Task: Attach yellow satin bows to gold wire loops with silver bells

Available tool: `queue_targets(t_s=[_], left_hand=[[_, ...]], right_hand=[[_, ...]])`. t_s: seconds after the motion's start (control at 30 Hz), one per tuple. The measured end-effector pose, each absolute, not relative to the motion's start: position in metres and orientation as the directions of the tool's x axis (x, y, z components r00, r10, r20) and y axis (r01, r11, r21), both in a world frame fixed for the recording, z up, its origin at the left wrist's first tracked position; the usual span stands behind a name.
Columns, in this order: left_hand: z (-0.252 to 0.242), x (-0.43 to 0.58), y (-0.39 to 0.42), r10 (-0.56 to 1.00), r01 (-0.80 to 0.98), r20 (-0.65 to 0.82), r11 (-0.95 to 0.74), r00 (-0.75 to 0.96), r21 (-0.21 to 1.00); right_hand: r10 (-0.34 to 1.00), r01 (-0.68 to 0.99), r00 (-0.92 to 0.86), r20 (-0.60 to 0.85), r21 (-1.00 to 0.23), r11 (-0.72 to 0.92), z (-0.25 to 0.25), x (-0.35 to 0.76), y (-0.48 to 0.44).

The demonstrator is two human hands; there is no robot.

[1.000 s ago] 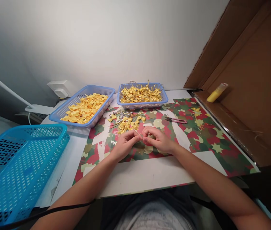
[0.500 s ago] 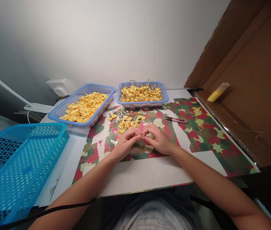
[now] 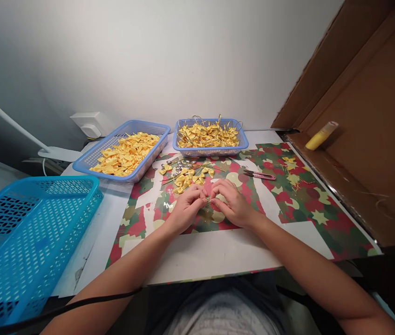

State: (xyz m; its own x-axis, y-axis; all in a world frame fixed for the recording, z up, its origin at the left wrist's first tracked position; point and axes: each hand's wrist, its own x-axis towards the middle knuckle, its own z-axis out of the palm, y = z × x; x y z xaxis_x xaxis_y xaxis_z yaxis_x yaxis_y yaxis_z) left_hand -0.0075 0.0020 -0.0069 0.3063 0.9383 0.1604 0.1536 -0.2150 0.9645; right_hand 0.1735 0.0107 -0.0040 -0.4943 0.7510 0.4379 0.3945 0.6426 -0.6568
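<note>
My left hand (image 3: 187,207) and my right hand (image 3: 232,204) meet over the patterned mat, each with thumb and forefinger pinched together. Between the fingertips runs a thin gold cord (image 3: 208,200), mostly hidden by the fingers. Just beyond the hands lies a small pile of yellow ribbon bows (image 3: 183,180), with more gold cords beside them. Several small shiny silver bells or beads (image 3: 180,165) are scattered at the back of this pile.
A blue basket (image 3: 101,174) of yellow bows stands back left; another basket (image 3: 211,152) holds bows with gold cords. A turquoise basket (image 3: 61,228) is at left. Pink thread snips (image 3: 260,175), thread scraps (image 3: 292,177) and a yellow tube (image 3: 321,136) by cardboard (image 3: 368,116) lie right.
My fingertips have moved slightly apart, and the thin cord shows in the small gap between them. The view has shifted a little; the other things stay in place.
</note>
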Motion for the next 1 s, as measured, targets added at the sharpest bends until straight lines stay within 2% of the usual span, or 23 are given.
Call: queue_targets(t_s=[0.3, 0.47, 0.6, 0.83, 1.0], left_hand=[[-0.0012, -0.0035, 0.0004, 0.932, 0.175, 0.158, -0.224, 0.325, 0.959], [0.0013, -0.0034, -0.0006, 0.92, 0.161, 0.142, -0.213, 0.364, 0.964], [0.0007, -0.0056, -0.0008, 0.912, 0.141, 0.106, -0.174, 0.397, 0.975], [-0.0026, -0.0081, 0.0023, 0.9, 0.078, 0.038, -0.08, 0.434, 0.994], [-0.0034, -0.0074, 0.0032, 0.908, 0.01, -0.006, 0.002, 0.419, 1.0]], right_hand=[[0.753, 0.387, -0.511, 0.415, -0.671, 0.633, -0.0016, 0.1705, 0.0079], [0.761, 0.317, -0.518, 0.391, -0.739, 0.595, -0.0021, 0.1696, 0.0085], [0.771, 0.234, -0.538, 0.341, -0.818, 0.525, -0.0025, 0.17, 0.0097], [0.821, 0.216, -0.522, 0.229, -0.896, 0.387, -0.0021, 0.1687, 0.0092], [0.831, 0.21, -0.477, 0.286, -0.881, 0.423, -0.0014, 0.1669, 0.0097]])
